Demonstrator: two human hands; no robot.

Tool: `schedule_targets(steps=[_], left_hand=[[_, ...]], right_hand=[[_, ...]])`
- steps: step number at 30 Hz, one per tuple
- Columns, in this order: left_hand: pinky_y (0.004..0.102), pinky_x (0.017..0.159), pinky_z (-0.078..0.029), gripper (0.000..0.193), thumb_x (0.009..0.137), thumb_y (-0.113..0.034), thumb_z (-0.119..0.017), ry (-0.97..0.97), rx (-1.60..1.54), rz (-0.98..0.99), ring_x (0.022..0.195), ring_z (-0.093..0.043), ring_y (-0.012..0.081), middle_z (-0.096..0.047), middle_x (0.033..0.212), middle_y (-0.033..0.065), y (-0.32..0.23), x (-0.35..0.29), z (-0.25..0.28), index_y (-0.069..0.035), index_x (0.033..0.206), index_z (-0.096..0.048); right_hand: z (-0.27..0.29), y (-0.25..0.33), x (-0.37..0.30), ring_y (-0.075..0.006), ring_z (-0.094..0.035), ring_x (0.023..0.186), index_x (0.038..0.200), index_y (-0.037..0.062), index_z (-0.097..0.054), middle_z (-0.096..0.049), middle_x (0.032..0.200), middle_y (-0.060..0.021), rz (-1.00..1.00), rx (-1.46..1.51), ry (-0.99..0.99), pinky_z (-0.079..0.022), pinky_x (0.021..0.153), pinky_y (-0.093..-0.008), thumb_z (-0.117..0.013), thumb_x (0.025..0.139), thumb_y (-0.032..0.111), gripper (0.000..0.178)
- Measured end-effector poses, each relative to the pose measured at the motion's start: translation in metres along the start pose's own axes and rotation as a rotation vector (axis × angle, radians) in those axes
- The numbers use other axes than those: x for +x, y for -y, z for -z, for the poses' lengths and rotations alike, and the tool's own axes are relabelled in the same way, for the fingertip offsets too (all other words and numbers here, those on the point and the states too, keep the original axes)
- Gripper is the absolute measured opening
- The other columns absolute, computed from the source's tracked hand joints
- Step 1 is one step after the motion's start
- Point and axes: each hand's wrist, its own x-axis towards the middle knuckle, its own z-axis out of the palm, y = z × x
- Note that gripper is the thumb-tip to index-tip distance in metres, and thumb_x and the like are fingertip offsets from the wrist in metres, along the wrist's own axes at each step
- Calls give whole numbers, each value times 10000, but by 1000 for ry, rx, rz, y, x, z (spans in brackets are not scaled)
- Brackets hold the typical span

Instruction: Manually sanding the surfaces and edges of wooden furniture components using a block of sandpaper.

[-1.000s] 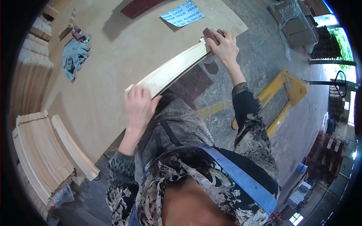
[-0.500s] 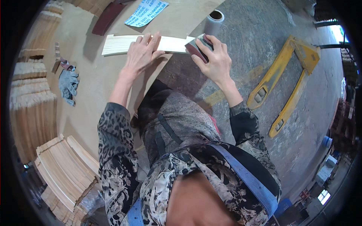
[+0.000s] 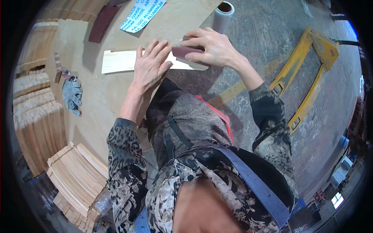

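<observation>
A pale, slightly curved wooden slat point(image 3: 116, 62) lies at the table's edge, its right end sticking out past it. My left hand point(image 3: 151, 66) rests flat on the slat's middle, fingers stretched out, with nothing gripped. Just right of it, my right hand point(image 3: 213, 48) holds a sanding block point(image 3: 184, 53) with a dark red abrasive face. The block sits at the slat's upper side, near its right part. Some of the block is hidden behind my fingers, which are slightly blurred.
On the table point(image 3: 93, 89) are a blue-white sandpaper sheet point(image 3: 143, 14), a dark red curved strip point(image 3: 101, 25) and a grey glove point(image 3: 72, 96). Stacks of wooden pieces point(image 3: 40, 132) stand left. A plastic film roll point(image 3: 223, 17) is beyond my right hand; a yellow pallet jack point(image 3: 307, 77) stands right.
My right hand has moved the sanding block left along the slat from its right end, tilting it differently. My left hand stays on the slat, its fingers spread a little more.
</observation>
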Motion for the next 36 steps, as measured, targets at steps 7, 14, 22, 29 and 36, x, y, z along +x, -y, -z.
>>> schedule_targets(steps=[7, 14, 22, 29, 36], left_hand=[[547, 1021, -231, 481, 852, -454, -511, -38, 26, 17, 1287, -376, 239, -452, 1369, 20, 2, -7, -2, -211, 1267, -526], [533, 1012, -235, 466, 871, -469, -484, -39, 35, -16, 1283, -383, 239, -461, 1363, 12, 5, -2, -4, -205, 1251, -540], [522, 1007, -235, 468, 886, -472, -458, -40, 36, -60, 1272, -389, 251, -456, 1367, 27, 8, -7, -3, -193, 1253, -538], [531, 1020, -226, 501, 888, -517, -425, -17, 24, -40, 1278, -378, 253, -444, 1375, 30, 7, -3, -6, -200, 1262, -528], [525, 1021, -227, 480, 905, -501, -411, -72, 16, -80, 1282, -371, 247, -444, 1372, 22, 10, 5, -7, -207, 1267, -525]], right_hand=[[33, -69, -77, -266, -527, 1123, 1150, 158, -637, -542, 1241, -89, -228, 180, 267, -444, 921, -367, -651, 706, 476, 546], [-76, 21, -63, -338, -527, 1048, 1126, 122, -635, -483, 1235, -177, -128, 159, -882, -452, 905, -395, -735, 664, 213, 481], [-78, 22, -93, -323, -487, 1103, 1093, 106, -646, -482, 1213, -178, -284, 266, -952, -427, 909, -414, -733, 656, 199, 455], [-187, 18, -138, -322, -458, 1101, 1169, 140, -593, -446, 1211, -142, -435, 254, -776, -411, 915, -419, -732, 658, 162, 530], [-116, 40, -51, -288, -394, 1159, 1298, -4, -351, -360, 1234, -151, -538, 1130, -1253, -302, 1002, -386, -584, 817, 277, 605]])
